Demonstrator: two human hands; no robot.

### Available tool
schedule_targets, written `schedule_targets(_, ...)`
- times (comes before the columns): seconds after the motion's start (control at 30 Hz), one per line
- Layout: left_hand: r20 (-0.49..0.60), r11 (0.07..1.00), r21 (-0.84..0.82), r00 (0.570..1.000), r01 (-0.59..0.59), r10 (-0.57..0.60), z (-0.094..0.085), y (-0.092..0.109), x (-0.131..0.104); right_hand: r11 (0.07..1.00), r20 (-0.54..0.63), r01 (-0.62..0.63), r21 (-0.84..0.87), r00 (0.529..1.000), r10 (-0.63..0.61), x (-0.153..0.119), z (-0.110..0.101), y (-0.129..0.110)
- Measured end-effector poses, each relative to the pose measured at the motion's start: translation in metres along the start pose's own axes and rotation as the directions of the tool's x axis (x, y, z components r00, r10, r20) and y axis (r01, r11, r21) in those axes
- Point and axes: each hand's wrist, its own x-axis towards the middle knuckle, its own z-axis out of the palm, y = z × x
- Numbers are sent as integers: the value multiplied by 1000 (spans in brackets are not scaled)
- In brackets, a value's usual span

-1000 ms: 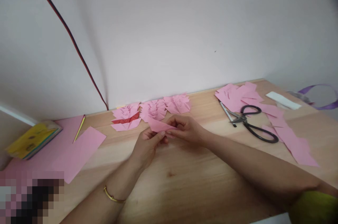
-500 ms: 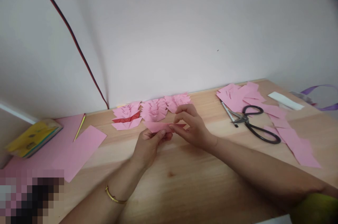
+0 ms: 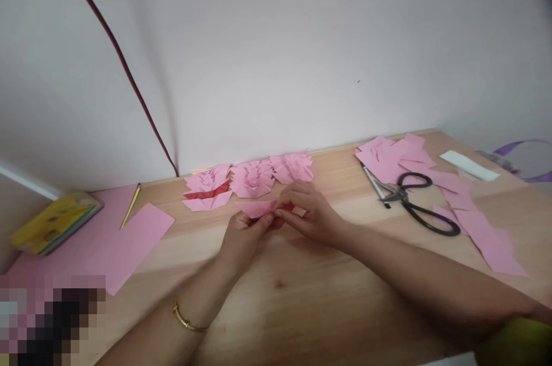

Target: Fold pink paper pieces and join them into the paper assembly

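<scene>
Head view: left hand (image 3: 242, 239) and right hand (image 3: 311, 212) pinch pink paper (image 3: 255, 208), likely steadying it; folded pieces (image 3: 252, 179) set aside along worktop (image 3: 323, 308) far edge.

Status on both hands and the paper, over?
Left hand holding folded pink paper. Right hand pinching its right end. Scissors off to the right, clear of both hands.

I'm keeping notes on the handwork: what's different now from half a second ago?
The right hand has drawn its fingers closer together at the pink paper, whose right end, visible between finger and thumb before, no longer shows. Neither hand has let go. The left hand keeps its pinch; the scissors and folded pink pieces by the wall stay put.
</scene>
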Motion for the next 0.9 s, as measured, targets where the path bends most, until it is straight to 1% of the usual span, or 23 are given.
schedule_targets(0.1, 32, 996, -93, 999, 11, -8, 2, 3, 0, 997, 16, 20, -72, 1000, -19, -1, 0, 0)
schedule_targets(0.2, 45, 980, -198, 999, 23, -14, 6, 9, -1, 980, 11, 83, -180, 997, -82, -4, 1, 2)
schedule_targets(0.3, 9, 977, -215, 1000, -6, 8, 8, 13, -1, 958, 15, 154, -240, 988, -155, -7, 1, 5)
schedule_targets(0.4, -34, 980, -200, 999, -11, 5, 8, 13, 0, 958, 27, 163, -234, 986, -161, -7, 2, 7)
schedule_targets(0.5, -67, 981, -195, 998, -15, 2, 7, 13, 0, 983, 39, 119, -137, 993, -115, -7, 3, 7)
schedule_targets(0.6, -68, 981, -189, 998, -32, 20, 6, 13, 1, 999, 82, 2, 54, 997, -7, -7, 6, 6)
schedule_targets(0.7, -59, 984, -173, 998, -36, 26, 6, 13, 1, 971, 149, -114, 212, 985, 83, -8, 9, 5)
schedule_targets(0.77, -57, 985, -171, 998, -32, 23, 5, 13, 1, 953, 172, -144, 267, 980, 100, -8, 9, 5)
schedule_targets(0.9, -36, 991, -137, 999, 5, -10, 5, 13, -1, 943, 127, -159, 292, 984, 127, -8, 9, 8)
